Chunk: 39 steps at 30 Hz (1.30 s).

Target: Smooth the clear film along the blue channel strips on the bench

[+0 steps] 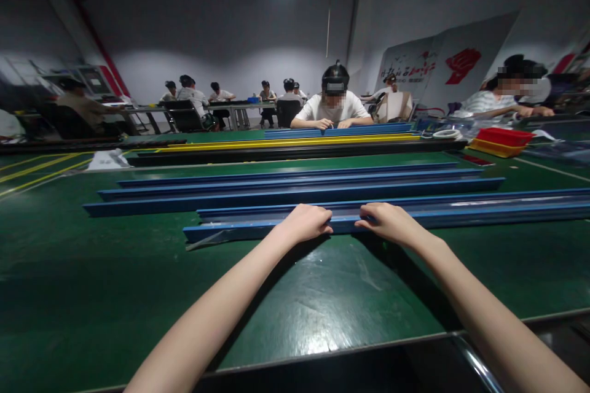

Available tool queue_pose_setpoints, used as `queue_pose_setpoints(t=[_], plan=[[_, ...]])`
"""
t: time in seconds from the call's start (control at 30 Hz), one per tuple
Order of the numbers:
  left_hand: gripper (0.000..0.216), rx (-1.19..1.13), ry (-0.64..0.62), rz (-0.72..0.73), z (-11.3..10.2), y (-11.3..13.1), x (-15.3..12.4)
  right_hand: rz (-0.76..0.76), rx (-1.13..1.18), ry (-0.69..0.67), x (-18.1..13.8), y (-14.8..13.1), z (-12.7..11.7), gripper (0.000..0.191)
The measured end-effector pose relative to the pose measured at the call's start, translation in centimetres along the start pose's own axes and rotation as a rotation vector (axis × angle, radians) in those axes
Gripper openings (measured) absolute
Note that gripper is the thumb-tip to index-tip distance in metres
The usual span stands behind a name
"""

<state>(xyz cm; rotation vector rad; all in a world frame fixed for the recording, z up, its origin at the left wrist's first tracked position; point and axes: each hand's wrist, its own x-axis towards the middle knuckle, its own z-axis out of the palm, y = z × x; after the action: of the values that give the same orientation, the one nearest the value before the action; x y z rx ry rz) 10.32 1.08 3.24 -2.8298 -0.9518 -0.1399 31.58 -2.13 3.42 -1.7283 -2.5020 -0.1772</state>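
Nearest blue channel [483,215] lies on the green table [295,307], long axis left to right, at the left hand [308,222] and right hand [391,222], the former nearer its left end. Each grip: partly curled at the near wall; whether clamped, cannot tell.

The bare, slender left forearm [221,313] slants up and inward from the lower left, its wrist [283,236] almost straight, ending in a bare left hand [310,221] with its back upward and fingers [328,215] curled. The bare right forearm [488,307] mirrors it from the lower right corner; the bare right hand [389,221] curls its fingers inward, near the left hand but apart from it.
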Motion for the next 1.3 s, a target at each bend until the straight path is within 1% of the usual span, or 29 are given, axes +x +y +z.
queue_pose_setpoints(t=[0.1, 0.27, 0.37, 0.47, 0.57, 0.67, 0.77, 0.83, 0.93, 1.03, 1.13, 1.2, 1.3], plan=[[0.018, -0.002, -0.005, 0.013, 0.1, 0.6, 0.7, -0.024, 0.005, 0.034, -0.2, 0.5, 0.5, 0.021], [0.016, -0.018, 0.027, 0.026, 0.4, 0.7, 0.8, -0.063, -0.009, 0.093, -0.2, 0.6, 1.1, 0.02], [0.013, -0.014, 0.04, 0.043, 0.6, 0.7, 0.8, -0.062, -0.022, 0.095, -0.1, 0.5, 0.9, 0.02], [0.011, -0.005, 0.022, 0.049, 0.6, 0.4, 0.5, -0.055, -0.045, 0.087, 0.1, 0.0, 0.7, 0.021], [0.01, 0.012, 0.004, 0.024, 0.4, -0.2, -0.4, -0.046, -0.066, 0.088, 0.7, -1.2, 0.8, 0.022], [0.01, 0.038, -0.004, -0.011, 0.1, -1.3, -1.9, -0.057, -0.062, 0.098, 1.7, -3.0, 0.9, 0.022], [0.008, 0.054, -0.026, -0.043, -0.2, -2.5, -3.3, -0.098, -0.069, 0.11, 2.6, -4.6, 1.1, 0.022], [0.007, 0.06, -0.044, -0.065, -0.4, -3.2, -4.2, -0.12, -0.094, 0.126, 2.9, -5.1, 1.1, 0.02], [0.007, 0.063, -0.084, -0.129, -0.8, -4.2, -5.5, -0.128, -0.122, 0.171, 2.5, -4.4, 1.0, 0.016], [0.006, 0.061, -0.14, -0.223, -1.3, -5.2, -6.9, -0.091, -0.128, 0.201, 1.5, -2.3, 0.9, 0.014], [0.007, 0.052, -0.167, -0.279, -1.7, -5.7, -8.2, -0.043, -0.073, 0.201, 0.6, -0.4, 0.9, 0.017], [0.008, 0.052, -0.176, -0.309, -2.0, -5.8, -8.7, -0.027, -0.038, 0.21, 0.2, 0.2, 1.1, 0.018], [0.01, 0.072, -0.195, -0.337, -2.3, -5.6, -8.8, -0.023, -0.026, 0.234, 0.2, 0.1, 1.4, 0.019]])
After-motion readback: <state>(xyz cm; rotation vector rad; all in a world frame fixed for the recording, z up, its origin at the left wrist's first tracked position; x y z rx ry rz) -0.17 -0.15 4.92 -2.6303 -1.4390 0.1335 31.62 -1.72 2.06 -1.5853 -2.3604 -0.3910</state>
